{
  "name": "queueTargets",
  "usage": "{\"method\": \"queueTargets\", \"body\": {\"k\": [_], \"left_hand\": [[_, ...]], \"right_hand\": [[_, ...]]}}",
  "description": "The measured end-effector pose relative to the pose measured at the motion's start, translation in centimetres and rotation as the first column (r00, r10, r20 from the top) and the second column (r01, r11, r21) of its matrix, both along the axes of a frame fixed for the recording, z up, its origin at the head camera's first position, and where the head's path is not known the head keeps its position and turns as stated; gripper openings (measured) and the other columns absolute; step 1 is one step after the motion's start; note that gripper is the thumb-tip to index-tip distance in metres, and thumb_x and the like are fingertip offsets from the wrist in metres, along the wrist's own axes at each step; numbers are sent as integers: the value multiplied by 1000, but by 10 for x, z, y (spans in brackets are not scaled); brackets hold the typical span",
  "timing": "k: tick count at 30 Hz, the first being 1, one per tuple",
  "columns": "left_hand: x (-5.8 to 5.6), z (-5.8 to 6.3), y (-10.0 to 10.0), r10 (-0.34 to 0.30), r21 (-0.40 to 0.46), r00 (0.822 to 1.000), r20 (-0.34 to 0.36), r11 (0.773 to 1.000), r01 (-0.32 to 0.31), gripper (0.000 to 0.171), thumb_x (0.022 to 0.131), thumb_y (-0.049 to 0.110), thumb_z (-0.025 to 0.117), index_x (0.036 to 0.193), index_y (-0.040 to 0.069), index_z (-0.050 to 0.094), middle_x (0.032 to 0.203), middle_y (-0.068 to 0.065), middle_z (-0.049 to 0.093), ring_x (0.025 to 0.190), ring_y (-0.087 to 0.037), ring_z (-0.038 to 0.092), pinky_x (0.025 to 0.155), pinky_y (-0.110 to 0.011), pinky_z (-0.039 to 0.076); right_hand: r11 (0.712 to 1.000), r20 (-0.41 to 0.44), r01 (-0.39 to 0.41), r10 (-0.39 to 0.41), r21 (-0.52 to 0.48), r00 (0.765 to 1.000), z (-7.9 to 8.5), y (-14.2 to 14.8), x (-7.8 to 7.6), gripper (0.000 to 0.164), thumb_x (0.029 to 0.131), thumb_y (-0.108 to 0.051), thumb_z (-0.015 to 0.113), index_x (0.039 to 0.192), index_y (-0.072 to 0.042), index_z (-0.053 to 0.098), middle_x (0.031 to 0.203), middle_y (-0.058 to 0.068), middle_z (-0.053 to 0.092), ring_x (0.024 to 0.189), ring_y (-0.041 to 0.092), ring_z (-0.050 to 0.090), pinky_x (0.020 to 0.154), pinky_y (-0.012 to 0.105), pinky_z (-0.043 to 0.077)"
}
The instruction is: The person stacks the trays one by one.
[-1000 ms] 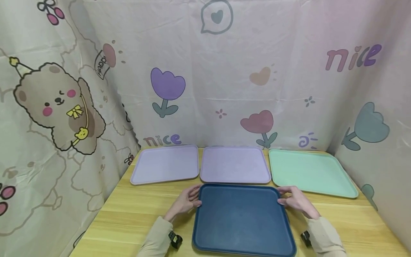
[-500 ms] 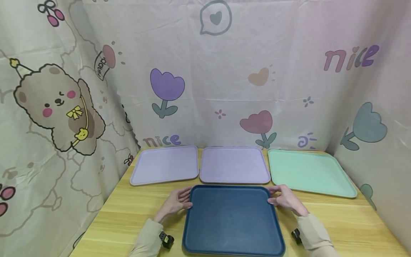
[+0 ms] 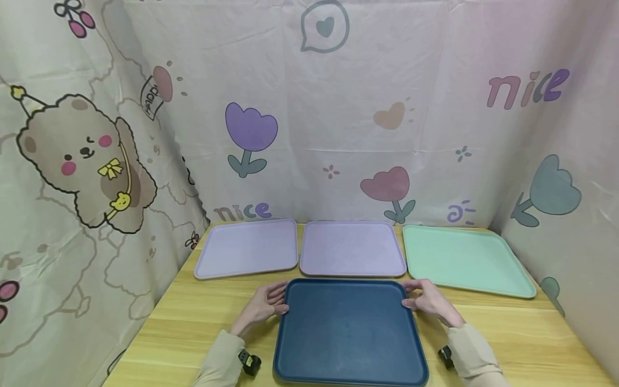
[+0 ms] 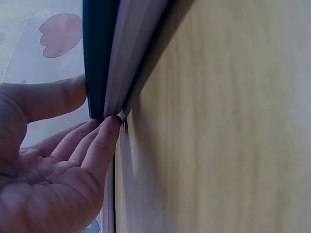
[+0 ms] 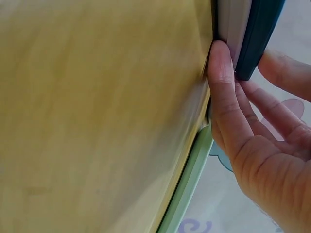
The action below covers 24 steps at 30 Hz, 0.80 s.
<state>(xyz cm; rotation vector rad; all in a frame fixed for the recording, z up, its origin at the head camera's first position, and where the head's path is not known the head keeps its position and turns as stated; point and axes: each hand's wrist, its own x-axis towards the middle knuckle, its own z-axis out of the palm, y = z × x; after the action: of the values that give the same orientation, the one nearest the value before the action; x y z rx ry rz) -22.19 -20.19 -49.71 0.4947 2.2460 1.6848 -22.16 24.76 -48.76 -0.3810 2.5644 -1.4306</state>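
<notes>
A dark blue rectangular tray (image 3: pixel 350 333) lies in front of me on the wooden table, both hands at its far corners. In the left wrist view a pale tray edge (image 4: pixel 127 58) shows directly beneath the blue rim, like a stack. My left hand (image 3: pixel 261 307) pinches the left side, its thumb against the blue rim and its fingertips at the pale edge, close to the tabletop. On the right side, my right hand (image 3: pixel 432 303) pinches likewise; its thumb touches the blue rim and its index fingertip meets the pale edge (image 5: pixel 234 29). The stack's underside is hidden.
Behind the blue tray stand a pale lilac tray (image 3: pixel 247 249), a purple tray (image 3: pixel 353 248) and a mint green tray (image 3: pixel 466 260) in a row. A printed curtain (image 3: pixel 309 134) rises behind and beside the table (image 3: pixel 188 328).
Both hands and the dark blue tray shifted a little to the left between one second and half a second ago. Since then they have stayed almost still. The back trays keep their places.
</notes>
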Motion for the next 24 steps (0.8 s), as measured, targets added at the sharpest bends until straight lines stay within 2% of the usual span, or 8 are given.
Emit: {"method": "queueTargets", "body": {"k": [3, 6, 11, 15, 20, 22, 24], "left_hand": [[0, 0, -1, 6, 8, 1000, 5, 1000, -6, 76, 89, -6, 69, 149, -20, 24, 152, -42, 30, 141, -57, 34, 114, -54, 41], [-1, 1, -2, 24, 19, 1000, 5, 1000, -24, 78, 91, -1, 69, 151, -19, 21, 153, -42, 30, 142, -56, 33, 116, -55, 40], [-8, 6, 2, 115, 7, 993, -24, 993, -115, 73, 95, 8, 67, 152, -14, 26, 151, -39, 38, 142, -52, 38, 118, -53, 39], [-19, 10, 10, 194, -1, 980, -42, 981, -195, 67, 95, 10, 69, 149, -12, 36, 146, -35, 48, 137, -49, 48, 115, -50, 44], [-37, 20, 21, 239, 12, 969, -58, 971, -238, 62, 94, 6, 68, 147, -13, 40, 143, -34, 51, 134, -48, 52, 113, -49, 46], [-45, 24, 26, 257, 21, 965, -51, 966, -257, 61, 94, 5, 68, 146, -12, 40, 143, -34, 52, 134, -47, 51, 113, -50, 46], [-55, 27, 31, 275, 34, 960, -48, 961, -273, 61, 94, 5, 67, 146, -12, 40, 145, -34, 50, 135, -47, 50, 114, -51, 45]], "right_hand": [[1000, 9, 2, -2, -8, 1000, 1, 0, -1, 42, 87, 1, 71, 123, 18, 58, 110, 33, 65, 72, 13, 66, 62, 21, 56], [999, 0, 30, -30, -11, 1000, 3, 0, -1, 43, 89, -2, 71, 125, 18, 57, 112, 34, 65, 82, 23, 71, 67, 24, 59], [987, -85, 160, -157, 29, 984, 9, -2, -5, 46, 93, -9, 69, 131, 14, 56, 125, 34, 63, 106, 42, 69, 78, 29, 61], [969, -135, 248, -244, 13, 960, 10, -4, -14, 46, 95, -13, 69, 134, 10, 57, 129, 32, 62, 115, 44, 65, 82, 22, 56], [953, -145, 291, -300, -81, 943, 14, -6, -28, 47, 96, -10, 65, 136, 11, 54, 133, 34, 59, 120, 47, 61, 80, 11, 50], [951, -129, 297, -307, -91, 943, 16, -7, -34, 49, 97, -9, 64, 140, 12, 49, 138, 36, 55, 125, 48, 58, 85, 13, 51], [950, -101, 294, -304, -103, 947, 19, -8, -42, 54, 99, -9, 61, 144, 13, 43, 143, 37, 49, 130, 50, 53, 95, 22, 54]]}}
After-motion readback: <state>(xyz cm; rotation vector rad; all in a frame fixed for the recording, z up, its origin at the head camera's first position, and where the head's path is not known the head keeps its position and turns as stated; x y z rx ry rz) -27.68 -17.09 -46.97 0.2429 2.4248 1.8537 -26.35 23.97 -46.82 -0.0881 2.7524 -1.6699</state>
